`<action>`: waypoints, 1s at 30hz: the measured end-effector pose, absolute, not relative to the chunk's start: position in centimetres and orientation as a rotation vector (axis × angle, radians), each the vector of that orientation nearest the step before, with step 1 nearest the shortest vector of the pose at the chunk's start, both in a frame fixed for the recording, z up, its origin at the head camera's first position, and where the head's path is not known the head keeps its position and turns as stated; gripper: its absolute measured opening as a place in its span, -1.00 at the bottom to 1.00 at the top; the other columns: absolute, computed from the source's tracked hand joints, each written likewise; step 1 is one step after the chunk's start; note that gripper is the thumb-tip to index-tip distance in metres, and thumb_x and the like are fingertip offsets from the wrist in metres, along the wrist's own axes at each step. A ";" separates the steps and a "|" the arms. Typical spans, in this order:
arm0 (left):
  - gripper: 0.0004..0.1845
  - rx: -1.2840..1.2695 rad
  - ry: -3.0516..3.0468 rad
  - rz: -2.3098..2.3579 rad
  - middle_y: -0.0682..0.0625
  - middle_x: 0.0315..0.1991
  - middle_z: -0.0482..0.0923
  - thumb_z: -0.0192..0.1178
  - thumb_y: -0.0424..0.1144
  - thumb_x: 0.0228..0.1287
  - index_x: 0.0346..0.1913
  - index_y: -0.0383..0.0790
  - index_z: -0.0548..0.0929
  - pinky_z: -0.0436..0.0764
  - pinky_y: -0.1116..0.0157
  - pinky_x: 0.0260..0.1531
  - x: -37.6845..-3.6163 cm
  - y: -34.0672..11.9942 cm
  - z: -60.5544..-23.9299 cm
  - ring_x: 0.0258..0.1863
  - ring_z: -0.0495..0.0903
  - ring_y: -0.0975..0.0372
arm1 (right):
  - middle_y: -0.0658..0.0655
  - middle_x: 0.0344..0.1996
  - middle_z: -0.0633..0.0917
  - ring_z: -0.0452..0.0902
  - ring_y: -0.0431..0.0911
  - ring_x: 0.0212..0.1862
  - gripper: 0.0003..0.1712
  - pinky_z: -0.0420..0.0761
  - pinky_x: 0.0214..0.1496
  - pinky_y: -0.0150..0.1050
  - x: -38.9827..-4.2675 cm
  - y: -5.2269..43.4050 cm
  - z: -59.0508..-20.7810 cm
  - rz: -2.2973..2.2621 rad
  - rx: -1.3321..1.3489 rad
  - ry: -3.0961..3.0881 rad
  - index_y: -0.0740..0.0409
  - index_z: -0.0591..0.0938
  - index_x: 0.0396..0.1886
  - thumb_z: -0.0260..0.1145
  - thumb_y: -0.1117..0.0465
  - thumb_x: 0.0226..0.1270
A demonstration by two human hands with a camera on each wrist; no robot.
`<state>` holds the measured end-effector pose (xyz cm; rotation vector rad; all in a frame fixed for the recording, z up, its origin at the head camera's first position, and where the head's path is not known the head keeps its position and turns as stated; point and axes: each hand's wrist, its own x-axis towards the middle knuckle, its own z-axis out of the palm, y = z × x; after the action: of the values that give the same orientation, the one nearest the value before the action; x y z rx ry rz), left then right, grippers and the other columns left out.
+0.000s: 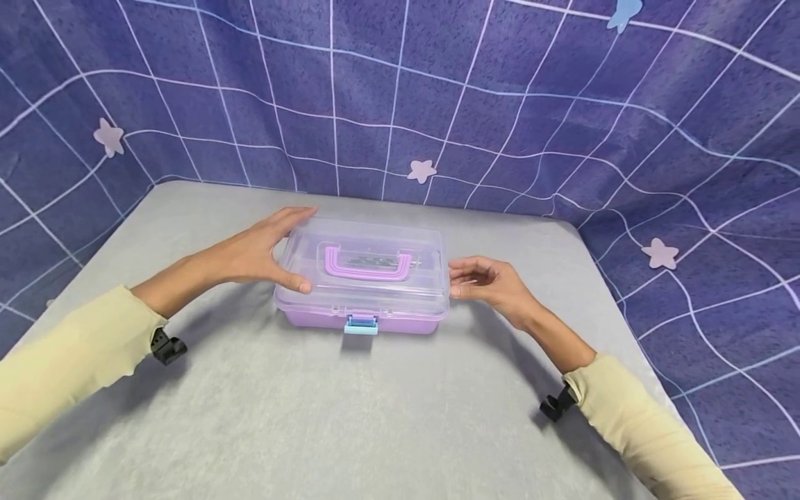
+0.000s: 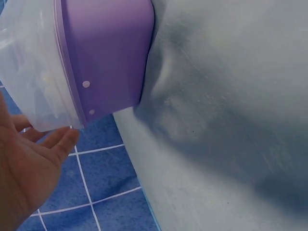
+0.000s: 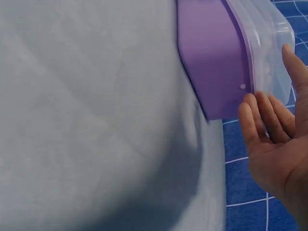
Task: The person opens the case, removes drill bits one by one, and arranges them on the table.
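Note:
A plastic storage box (image 1: 362, 278) with a clear lid (image 2: 33, 62) and a purple base (image 3: 216, 62) sits on the grey surface, its lid down. A purple handle (image 1: 367, 272) lies flat on top, and a light blue latch (image 1: 361, 325) is at the front. Thin dark items show dimly through the lid near the handle. My left hand (image 1: 259, 248) spans the box's left end, thumb over the front of the lid and fingers towards the back. At the right end, my right hand (image 1: 494, 283) has its fingertips against the side, fingers slightly bent.
The grey surface (image 1: 387, 417) extends around the box. Behind it and at both sides hangs a blue cloth (image 1: 362, 97) with white grid lines and star shapes. Black straps (image 1: 167, 346) are on both wrists, below cream sleeves.

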<state>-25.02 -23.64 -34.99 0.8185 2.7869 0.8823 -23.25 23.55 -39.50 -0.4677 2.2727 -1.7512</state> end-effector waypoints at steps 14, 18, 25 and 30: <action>0.50 0.836 2.818 0.874 -0.19 0.83 0.11 0.81 0.24 -0.07 0.85 -0.14 0.11 0.28 -0.46 0.67 -24.4 -24.1 -35.2 0.77 0.21 -0.25 | 0.35 0.70 0.46 0.32 0.26 0.75 0.28 0.36 0.82 -0.05 -24.2 22.8 -39.0 -1.710 -0.724 2.289 0.34 0.37 0.73 0.83 0.45 -0.01; 0.50 0.837 2.824 0.861 -0.19 0.83 0.11 0.81 0.24 -0.06 0.85 -0.13 0.11 0.27 -0.46 0.68 -24.4 -24.1 -35.3 0.78 0.19 -0.25 | 0.38 0.72 0.41 0.28 0.29 0.77 0.34 0.35 0.81 -0.10 -24.5 22.7 -39.0 -1.716 -0.760 2.257 0.38 0.32 0.75 0.85 0.38 -0.01; 0.50 0.833 2.820 0.839 -0.17 0.84 0.10 0.79 0.27 -0.04 0.86 -0.09 0.09 0.29 -0.44 0.68 -24.6 -23.8 -35.1 0.77 0.22 -0.25 | 0.40 0.73 0.37 0.29 0.32 0.76 0.39 0.42 0.74 -0.21 -24.5 22.8 -38.6 -1.705 -0.753 2.243 0.37 0.30 0.76 0.87 0.31 -0.05; 0.49 0.844 2.819 0.827 -0.17 0.84 0.09 0.78 0.28 -0.02 0.86 -0.08 0.08 0.28 -0.44 0.68 -24.9 -23.5 -35.0 0.78 0.20 -0.25 | 0.42 0.71 0.39 0.33 0.33 0.73 0.36 0.45 0.72 -0.22 -24.3 23.0 -38.4 -1.674 -0.752 2.287 0.39 0.32 0.74 0.86 0.33 -0.05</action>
<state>-24.86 -23.55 -35.03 0.8443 2.8194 0.8269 -24.34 23.04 -38.37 -0.7520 2.2871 -1.6741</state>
